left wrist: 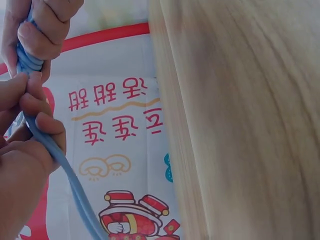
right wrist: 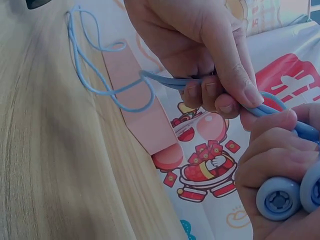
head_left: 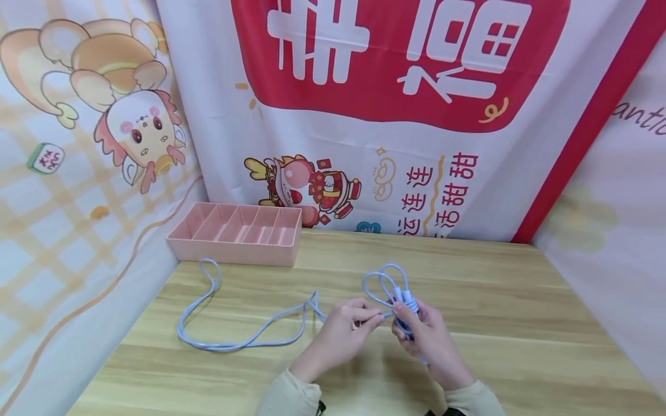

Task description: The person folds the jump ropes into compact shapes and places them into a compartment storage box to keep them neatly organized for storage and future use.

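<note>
Above the desk (head_left: 468, 300), the right hand (head_left: 426, 338) clutched both handles (right wrist: 287, 197) of the blue skipping rope (head_left: 244, 341); the left hand (head_left: 340, 332) pinched its cord nearby. It looked light, limp and tangle-prone, its loop trailing across the desk, best held by the rigid handles.

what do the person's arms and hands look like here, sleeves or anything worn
Both hands are bare, with no gloves or rings visible. The left hand and right hand come out of pale beige long sleeves with ribbed cuffs, seen at the left sleeve and right sleeve. Something dark shows at each cuff's lower edge; what it is cannot be told.
</note>
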Demonstrator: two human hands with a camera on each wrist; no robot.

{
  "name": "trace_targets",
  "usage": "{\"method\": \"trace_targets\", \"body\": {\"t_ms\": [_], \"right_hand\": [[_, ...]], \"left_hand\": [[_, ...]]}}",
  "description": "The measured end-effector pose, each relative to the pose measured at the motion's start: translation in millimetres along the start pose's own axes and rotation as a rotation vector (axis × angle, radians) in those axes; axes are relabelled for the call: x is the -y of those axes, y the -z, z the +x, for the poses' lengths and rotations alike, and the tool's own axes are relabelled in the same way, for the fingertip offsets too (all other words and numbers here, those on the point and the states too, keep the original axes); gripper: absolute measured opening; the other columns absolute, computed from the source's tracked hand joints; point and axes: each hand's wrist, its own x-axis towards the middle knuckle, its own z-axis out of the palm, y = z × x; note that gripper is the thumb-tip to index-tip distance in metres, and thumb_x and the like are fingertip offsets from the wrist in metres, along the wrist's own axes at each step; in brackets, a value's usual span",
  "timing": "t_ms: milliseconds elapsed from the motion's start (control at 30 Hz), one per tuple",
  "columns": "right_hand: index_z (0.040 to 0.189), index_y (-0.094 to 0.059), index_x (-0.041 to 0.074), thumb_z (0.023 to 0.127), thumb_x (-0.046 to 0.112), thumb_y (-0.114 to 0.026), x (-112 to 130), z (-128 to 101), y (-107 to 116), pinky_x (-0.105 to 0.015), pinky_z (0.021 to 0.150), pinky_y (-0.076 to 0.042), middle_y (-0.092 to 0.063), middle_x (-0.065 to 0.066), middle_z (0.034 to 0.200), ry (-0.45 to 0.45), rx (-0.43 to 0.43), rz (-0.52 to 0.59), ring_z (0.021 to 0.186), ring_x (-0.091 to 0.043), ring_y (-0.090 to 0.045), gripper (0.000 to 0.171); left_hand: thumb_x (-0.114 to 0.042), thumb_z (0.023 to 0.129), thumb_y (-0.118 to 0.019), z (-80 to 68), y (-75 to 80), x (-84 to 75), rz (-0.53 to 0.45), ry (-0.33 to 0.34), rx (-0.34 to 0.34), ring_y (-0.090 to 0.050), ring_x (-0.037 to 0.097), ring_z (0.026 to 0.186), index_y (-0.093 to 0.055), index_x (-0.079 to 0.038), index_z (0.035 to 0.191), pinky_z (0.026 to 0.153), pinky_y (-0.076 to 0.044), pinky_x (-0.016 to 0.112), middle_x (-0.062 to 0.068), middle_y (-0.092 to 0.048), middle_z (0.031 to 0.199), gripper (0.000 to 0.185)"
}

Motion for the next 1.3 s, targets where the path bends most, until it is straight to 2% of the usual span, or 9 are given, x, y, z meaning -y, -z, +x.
{"method": "trace_targets", "body": {"t_ms": [333,433,500,667,733,800,933,1133,1300], "right_hand": [[0.118,-0.055,-0.006,0.1,0.032,-0.058,0,-2,5,-0.017,0.04,-0.025,-0.049,-0.005,0.067,0.064,0.049,-0.015,0.046,-0.006,-0.035,0.041],[0.117,-0.054,-0.006,0.101,0.031,-0.057,-1,-3,6,-0.018,0.04,-0.025,-0.049,-0.005,0.067,0.073,0.063,-0.011,0.047,-0.006,-0.035,0.04],[0.116,-0.054,-0.006,0.102,0.03,-0.055,-1,-4,7,-0.018,0.04,-0.025,-0.048,-0.005,0.067,0.088,0.074,-0.013,0.047,-0.007,-0.034,0.039],[0.119,-0.053,-0.009,0.104,0.025,-0.051,2,-7,9,-0.024,0.038,-0.02,-0.048,-0.006,0.067,0.142,0.105,-0.019,0.047,-0.007,-0.034,0.037],[0.121,-0.053,-0.01,0.105,0.024,-0.051,4,-7,9,-0.025,0.038,-0.019,-0.048,-0.007,0.067,0.152,0.119,-0.034,0.047,-0.007,-0.034,0.037],[0.124,-0.053,-0.009,0.105,0.024,-0.051,6,-7,8,-0.023,0.038,-0.02,-0.048,-0.008,0.068,0.153,0.134,-0.054,0.047,-0.007,-0.034,0.038],[0.126,-0.055,-0.006,0.104,0.025,-0.052,9,-5,6,-0.019,0.039,-0.022,-0.048,-0.01,0.07,0.133,0.156,-0.081,0.05,-0.007,-0.035,0.038],[0.129,-0.055,-0.005,0.104,0.026,-0.051,7,-4,7,-0.02,0.039,-0.023,-0.049,-0.01,0.071,0.14,0.152,-0.093,0.05,-0.008,-0.036,0.039],[0.132,-0.053,-0.006,0.106,0.024,-0.048,3,-5,9,-0.027,0.037,-0.018,-0.049,-0.009,0.07,0.165,0.177,-0.064,0.049,-0.007,-0.035,0.04]], "left_hand": [[-0.011,0.1,-0.059,2.7,8.5,2.3,0.031,-0.006,0.152,-0.054,-0.003,0.06,-0.071,-0.012,0.091,0.057,-0.048,0.016,-0.007,-0.06,0.075,0.015],[-0.014,0.102,-0.056,2.0,8.0,3.6,0.034,0.011,0.165,-0.051,-0.003,0.061,-0.067,-0.016,0.088,0.059,-0.046,0.017,-0.009,-0.059,0.073,0.017],[-0.018,0.102,-0.055,1.3,7.7,4.4,-0.013,0.062,0.174,-0.048,0.0,0.061,-0.067,-0.018,0.089,0.058,-0.044,0.018,-0.01,-0.059,0.075,0.018],[-0.034,0.103,-0.051,1.4,10.8,5.6,-0.209,0.279,0.188,-0.045,0.01,0.061,-0.067,-0.02,0.085,0.056,-0.04,0.025,-0.011,-0.069,0.093,0.029],[-0.037,0.103,-0.051,3.0,13.8,7.1,-0.248,0.315,0.188,-0.046,0.011,0.063,-0.067,-0.018,0.081,0.057,-0.04,0.026,-0.011,-0.069,0.095,0.033],[-0.034,0.103,-0.053,5.9,17.3,10.2,-0.263,0.302,0.188,-0.047,0.011,0.066,-0.067,-0.016,0.08,0.06,-0.04,0.025,-0.008,-0.068,0.09,0.033],[-0.027,0.1,-0.06,11.6,26.9,16.4,-0.274,0.254,0.214,-0.054,0.015,0.072,-0.076,-0.015,0.096,0.062,-0.043,0.024,0.0,-0.063,0.08,0.021],[-0.024,0.099,-0.062,15.2,37.7,23.9,-0.248,0.252,0.298,-0.065,0.021,0.088,-0.076,-0.015,0.112,0.075,-0.053,0.029,-0.007,-0.071,0.097,0.021],[-0.025,0.098,-0.064,15.9,40.6,29.0,-0.173,0.258,0.316,-0.065,0.014,0.082,-0.078,-0.02,0.109,0.067,-0.052,0.028,-0.008,-0.071,0.098,0.018]]}}
